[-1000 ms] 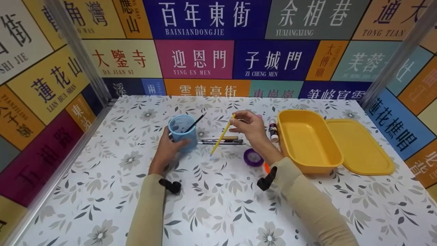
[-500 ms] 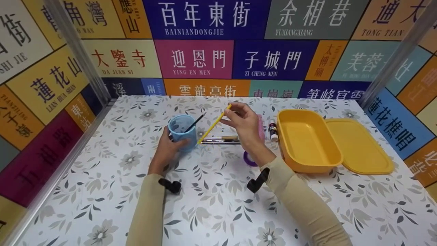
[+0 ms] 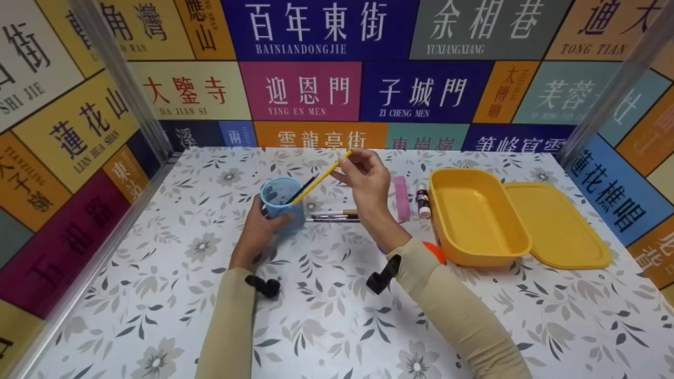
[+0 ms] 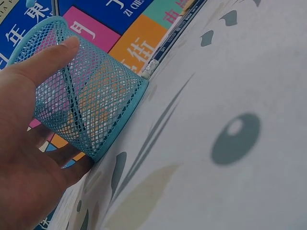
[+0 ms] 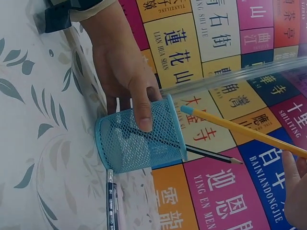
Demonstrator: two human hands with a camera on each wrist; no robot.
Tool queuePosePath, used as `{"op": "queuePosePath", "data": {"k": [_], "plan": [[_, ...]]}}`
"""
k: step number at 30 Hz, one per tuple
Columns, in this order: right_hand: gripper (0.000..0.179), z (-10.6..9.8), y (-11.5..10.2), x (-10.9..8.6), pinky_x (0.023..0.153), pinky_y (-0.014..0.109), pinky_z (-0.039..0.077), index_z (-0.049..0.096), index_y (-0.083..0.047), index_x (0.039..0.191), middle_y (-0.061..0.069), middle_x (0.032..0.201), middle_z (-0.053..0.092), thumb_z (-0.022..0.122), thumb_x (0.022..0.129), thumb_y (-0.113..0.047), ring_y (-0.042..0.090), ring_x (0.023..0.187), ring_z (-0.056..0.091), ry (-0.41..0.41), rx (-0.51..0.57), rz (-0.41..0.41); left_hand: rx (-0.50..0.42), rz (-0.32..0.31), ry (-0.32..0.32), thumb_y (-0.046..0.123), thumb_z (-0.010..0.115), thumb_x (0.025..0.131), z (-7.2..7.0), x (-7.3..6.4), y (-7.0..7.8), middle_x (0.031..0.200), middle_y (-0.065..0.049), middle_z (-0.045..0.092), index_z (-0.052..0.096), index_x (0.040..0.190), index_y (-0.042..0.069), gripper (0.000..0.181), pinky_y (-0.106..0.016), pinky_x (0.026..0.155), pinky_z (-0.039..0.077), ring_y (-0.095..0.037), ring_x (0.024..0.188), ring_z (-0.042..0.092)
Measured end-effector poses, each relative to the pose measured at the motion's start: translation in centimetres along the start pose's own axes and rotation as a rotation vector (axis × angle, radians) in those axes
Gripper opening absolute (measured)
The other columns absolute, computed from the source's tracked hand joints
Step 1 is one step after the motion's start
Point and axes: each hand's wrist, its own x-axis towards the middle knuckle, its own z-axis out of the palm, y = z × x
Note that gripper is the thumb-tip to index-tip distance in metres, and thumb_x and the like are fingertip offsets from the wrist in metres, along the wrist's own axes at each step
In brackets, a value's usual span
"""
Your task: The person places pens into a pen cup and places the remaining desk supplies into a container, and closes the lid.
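Observation:
My left hand [image 3: 255, 231] grips a light blue mesh pen cup [image 3: 298, 215] from its left side, thumb across the front. A dark striped pencil [image 5: 211, 153] leans in the cup, its sharpened point sticking out past the rim. In the head view, my right hand [image 3: 370, 181] pinches a yellow pencil [image 3: 322, 177] near its upper end. This pencil slants down to the left. Its blue-tipped lower end [image 5: 187, 109] is at the cup's mouth in the right wrist view. Beside the cup's base lie several pens and pencils [image 3: 334, 219], partly behind my right hand.
Right of my hand are a pink bar-shaped thing [image 3: 402, 199] and a small dark bottle with a white end [image 3: 423, 202]. A yellow box [image 3: 476, 221] stands farther right, beside its yellow lid [image 3: 571, 226]. Something orange [image 3: 435, 252] shows behind my right forearm.
My right hand has carried the yellow pencil left and up, from over the loose pencils to the cup's mouth. My left hand and the cup have stayed in place.

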Motion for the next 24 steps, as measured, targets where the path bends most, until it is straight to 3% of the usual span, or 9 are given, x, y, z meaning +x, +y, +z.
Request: {"op": "queuePosePath", "data": {"k": [5, 10, 24], "plan": [[0.023, 0.2, 1.0, 0.3, 0.087, 0.038, 0.062, 0.06, -0.002, 0.115, 0.009, 0.103, 0.062, 0.067, 0.093, -0.002, 0.019, 0.098, 0.067, 0.045, 0.037, -0.002, 0.006, -0.021, -0.001, 0.028, 0.085, 0.078, 0.1, 0.1, 0.1, 0.159, 0.0, 0.038, 0.025, 0.157, 0.028, 0.099, -0.045, 0.126, 0.028, -0.024, 0.152, 0.03], [0.026, 0.2, 2.1, 0.2, 0.088, 0.038, 0.062, 0.059, 0.003, 0.117, 0.009, 0.103, 0.063, 0.068, 0.093, -0.002, 0.019, 0.097, 0.067, 0.034, 0.03, -0.004, 0.003, -0.043, -0.002, 0.031, 0.085, 0.078, 0.0, 0.0, 0.0, 0.161, 0.002, 0.037, 0.025, 0.156, 0.031, 0.099, -0.046, 0.126, 0.027, -0.023, 0.153, 0.029], [0.026, 0.8, 4.5, 0.1, 0.086, 0.036, 0.063, 0.064, 0.005, 0.114, 0.008, 0.099, 0.067, 0.071, 0.09, -0.001, 0.017, 0.092, 0.069, 0.034, -0.033, -0.026, 0.003, -0.01, -0.007, 0.035, 0.088, 0.076, -0.1, 0.1, -0.1, 0.16, 0.0, 0.037, 0.025, 0.157, 0.028, 0.102, -0.044, 0.126, 0.027, -0.023, 0.152, 0.03]]}}
